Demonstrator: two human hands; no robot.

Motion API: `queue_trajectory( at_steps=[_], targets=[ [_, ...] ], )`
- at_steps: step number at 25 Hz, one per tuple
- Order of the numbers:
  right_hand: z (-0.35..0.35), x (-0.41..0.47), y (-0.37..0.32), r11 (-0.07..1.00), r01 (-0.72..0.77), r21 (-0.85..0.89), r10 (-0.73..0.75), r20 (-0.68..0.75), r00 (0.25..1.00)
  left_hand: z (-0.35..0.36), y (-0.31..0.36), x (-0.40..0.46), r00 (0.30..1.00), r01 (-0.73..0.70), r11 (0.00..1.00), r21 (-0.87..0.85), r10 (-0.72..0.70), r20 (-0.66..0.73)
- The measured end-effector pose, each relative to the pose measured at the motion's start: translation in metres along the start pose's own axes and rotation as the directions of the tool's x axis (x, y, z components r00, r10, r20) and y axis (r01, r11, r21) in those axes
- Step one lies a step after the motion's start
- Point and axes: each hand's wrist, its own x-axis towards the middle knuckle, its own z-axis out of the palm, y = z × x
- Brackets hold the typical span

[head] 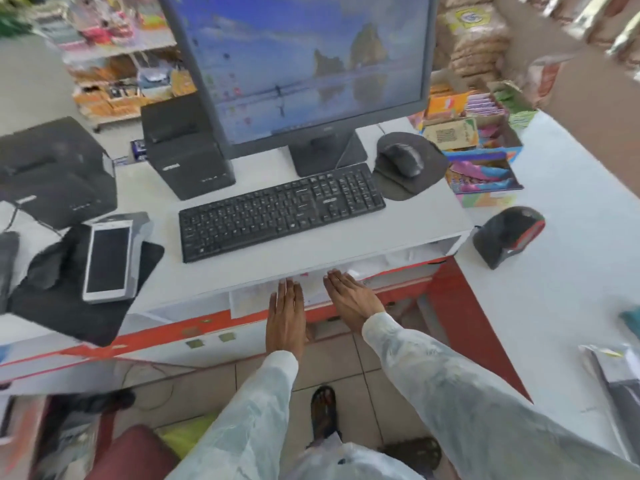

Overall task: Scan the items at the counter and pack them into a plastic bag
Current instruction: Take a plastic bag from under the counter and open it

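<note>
My left hand [286, 317] and my right hand [351, 299] are stretched flat, side by side, into the shelf under the white counter top [346, 233], fingertips on white plastic sheets or bags [256, 299] lying there. Neither hand grips anything. A black and red barcode scanner [509, 235] stands on the right counter wing. At the far right edge lie packaged items: a dark packet [620, 372] and a teal one [632, 322], both cut off by the frame.
A monitor [301, 60], keyboard [280, 209] and mouse [405, 159] on its pad fill the counter middle. Two black printers [187, 150] and a payment terminal [109, 258] sit left. Colourful snack boxes [481, 161] stand behind the scanner. A red stool [135, 452] is below.
</note>
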Motion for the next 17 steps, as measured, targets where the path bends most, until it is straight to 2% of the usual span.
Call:
queue_trajectory(
  at_steps=[4,7,10,12,14,16,17],
  targets=[
    [0.018,0.032,-0.008,0.997,-0.015,-0.080,0.028,0.167,0.986,-0.013,-0.033,0.013,0.997,-0.060,0.998,-0.008,0.061,0.039],
    [0.025,0.035,-0.007,0.988,-0.090,-0.125,0.112,0.184,0.976,-0.018,-0.039,0.023,0.991,-0.125,0.989,0.077,0.121,0.058],
    [0.003,0.036,-0.014,0.989,-0.114,-0.091,0.128,0.167,0.978,-0.023,-0.036,0.031,0.982,-0.188,0.982,0.027,0.188,0.017],
    [-0.015,0.029,-0.016,0.994,-0.096,-0.050,0.101,0.100,0.990,-0.036,-0.022,0.034,0.968,-0.249,0.967,-0.051,0.249,-0.004],
    [-0.026,0.012,-0.008,0.994,-0.112,-0.013,0.111,-0.048,0.993,-0.054,-0.001,0.037,0.946,-0.313,0.933,-0.175,0.322,0.024],
    [-0.040,-0.010,0.008,0.975,-0.216,0.047,0.221,-0.203,0.954,-0.070,0.024,0.040,0.919,-0.335,0.871,-0.361,0.386,0.079],
    [-0.051,-0.023,0.018,0.938,-0.332,0.097,0.346,-0.260,0.902,-0.079,0.038,0.042,0.909,-0.273,0.825,-0.495,0.390,0.150]
  ],
)
